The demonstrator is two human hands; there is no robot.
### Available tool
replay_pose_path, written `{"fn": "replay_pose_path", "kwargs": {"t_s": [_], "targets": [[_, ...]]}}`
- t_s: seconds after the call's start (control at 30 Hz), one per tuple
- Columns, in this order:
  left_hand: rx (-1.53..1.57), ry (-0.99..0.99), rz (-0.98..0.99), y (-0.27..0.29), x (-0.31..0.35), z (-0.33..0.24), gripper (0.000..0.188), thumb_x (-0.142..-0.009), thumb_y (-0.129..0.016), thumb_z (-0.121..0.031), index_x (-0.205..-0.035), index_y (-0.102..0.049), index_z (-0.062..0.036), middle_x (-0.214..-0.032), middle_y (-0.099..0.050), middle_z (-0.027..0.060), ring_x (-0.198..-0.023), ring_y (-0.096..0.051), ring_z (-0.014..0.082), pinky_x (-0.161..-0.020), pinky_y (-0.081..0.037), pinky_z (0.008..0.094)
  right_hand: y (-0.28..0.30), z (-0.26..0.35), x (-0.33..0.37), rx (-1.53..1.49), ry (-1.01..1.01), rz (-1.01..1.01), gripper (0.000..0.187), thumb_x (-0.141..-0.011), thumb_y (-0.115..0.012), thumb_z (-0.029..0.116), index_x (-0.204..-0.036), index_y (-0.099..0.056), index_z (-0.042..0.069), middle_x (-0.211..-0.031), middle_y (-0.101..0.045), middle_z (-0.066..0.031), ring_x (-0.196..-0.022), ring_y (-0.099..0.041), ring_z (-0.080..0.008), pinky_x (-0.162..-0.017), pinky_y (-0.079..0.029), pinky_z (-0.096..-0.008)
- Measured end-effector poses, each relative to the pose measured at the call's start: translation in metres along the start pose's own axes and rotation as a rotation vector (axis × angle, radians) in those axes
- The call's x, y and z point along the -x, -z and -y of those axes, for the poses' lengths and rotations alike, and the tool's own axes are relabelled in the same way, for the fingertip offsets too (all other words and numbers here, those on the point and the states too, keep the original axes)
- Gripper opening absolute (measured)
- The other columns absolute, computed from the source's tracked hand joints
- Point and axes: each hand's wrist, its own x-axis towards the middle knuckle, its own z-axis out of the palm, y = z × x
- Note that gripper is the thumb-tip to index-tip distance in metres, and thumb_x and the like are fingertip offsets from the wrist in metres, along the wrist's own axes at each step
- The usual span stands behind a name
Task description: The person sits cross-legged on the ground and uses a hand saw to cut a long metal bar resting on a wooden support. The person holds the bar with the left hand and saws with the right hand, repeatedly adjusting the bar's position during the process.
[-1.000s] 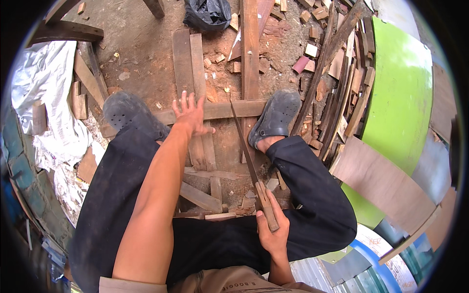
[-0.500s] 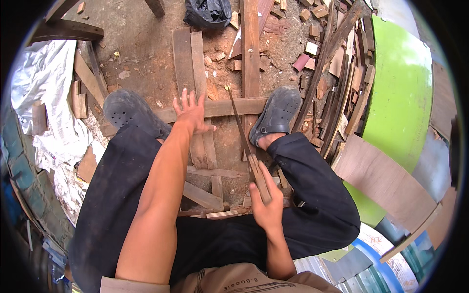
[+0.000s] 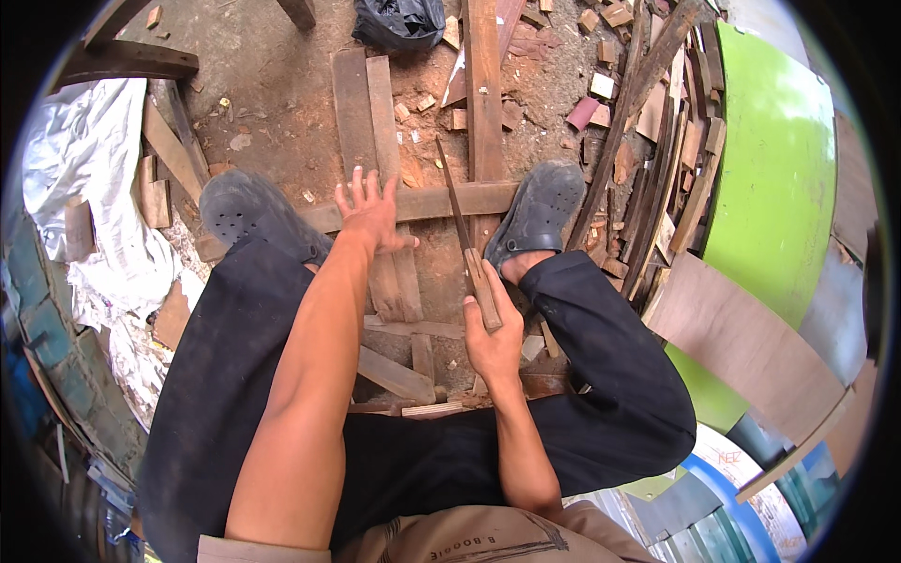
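A narrow wooden board lies crosswise between my feet, on top of other planks. My left hand rests on it, palm down with the fingers spread. Wrapped round the wooden handle of a saw, my right hand is closed. The saw's thin dark blade shows almost edge-on. It crosses the board to the right of my left hand, its tip pointing away from me. How deep the blade sits in the wood cannot be made out. A dark clog is by the board's left part; another clog is at its right end.
Planks run lengthwise under the board. A black plastic bag sits at the far side. Wood offcuts and long sticks pile up at right, beside a green curved panel. White cloth lies at left.
My right hand has pushed the saw forward, away from me, so its tip reaches farther past the board. My left hand stays in place on the board.
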Motion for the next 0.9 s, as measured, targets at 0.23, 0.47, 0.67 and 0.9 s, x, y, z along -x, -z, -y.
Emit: {"fn": "replay_pose_path", "kwargs": {"t_s": [0.23,0.47,0.67,0.9], "targets": [[0.043,0.006,0.002,0.002,0.003,0.005,0.136,-0.066,-0.086,-0.068,-0.166,-0.009,-0.0151,-0.171,-0.008,0.023,-0.158,0.011,0.0432,-0.121,0.003,0.0684,0.05,0.035,0.075,-0.086,-0.211,0.069,0.054,-0.094,-0.062,-0.001,-0.146,-0.051,-0.007,-0.127,-0.069,-0.0277,-0.12,-0.068,-0.0282,-0.1,-0.05,-0.0346],[0.022,0.008,0.008,0.001,0.004,-0.002,0.137,-0.067,-0.086,-0.068,-0.166,-0.008,-0.015,-0.172,-0.005,0.0226,-0.158,0.013,0.0433,-0.12,0.004,0.069,-0.001,-0.001,0.014,-0.028,0.021,-0.025,0.056,-0.094,-0.062,0.001,-0.148,-0.05,-0.004,-0.124,-0.069,-0.029,-0.115,-0.07,-0.0277,-0.098,-0.051,-0.0353],[-0.025,0.042,-0.004,-0.003,0.003,0.003,0.136,-0.068,-0.082,-0.073,-0.166,-0.006,-0.0159,-0.171,-0.004,0.0232,-0.157,0.014,0.0432,-0.121,0.004,0.0682,0.038,0.034,0.095,-0.055,-0.138,0.056,0.053,-0.097,-0.064,0.006,-0.147,-0.05,-0.006,-0.125,-0.07,-0.0245,-0.112,-0.07,-0.0233,-0.095,-0.052,-0.0306],[-0.022,-0.008,-0.126,-0.006,0.007,0.0,0.133,-0.071,-0.068,-0.086,-0.165,-0.013,-0.0109,-0.17,-0.011,0.0245,-0.158,0.007,0.0437,-0.12,0.001,0.0692,0.089,0.027,0.181,-0.047,-0.079,0.064,0.056,-0.096,-0.067,0.011,-0.147,-0.049,-0.006,-0.107,-0.073,-0.0293,-0.096,-0.077,-0.0278,-0.079,-0.057,-0.0306]]}}
